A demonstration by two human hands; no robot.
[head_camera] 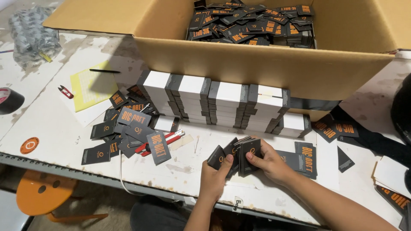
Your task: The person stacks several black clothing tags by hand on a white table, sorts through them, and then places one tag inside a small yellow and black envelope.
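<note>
Both hands on one fan of black tags [234, 155], low centre of view, just above the surface [51, 124]. Left hand [214, 177]: grip clamped on the left end of the fan, thumb on top of the front tag. Right hand [270, 161]: grip clamped on the right part, thumb across the tag face, fingers behind. Tags splayed, edges overlapping, small orange ring mark on the faces.

At 3 o'clock of the right hand, touching it or just under: a short tag pile [305, 157] flat on the surface. At 12 o'clock: a row of banded stacks [222, 105], white tops, dark sides, packed side by side against the box [265, 68]. Box is open cardboard, holding loose tags [252, 23] with orange lettering.

At 9 o'clock, well apart from the hands: a loose heap [126, 128] of the same tags, with a red cutter [160, 143] lying partly under it. Further out at 10 o'clock: yellow sheet [87, 85], small red snips [65, 91]. Tape roll [9, 100] at far left edge. Orange stool [43, 194] below the surface edge at 8 o'clock.
</note>
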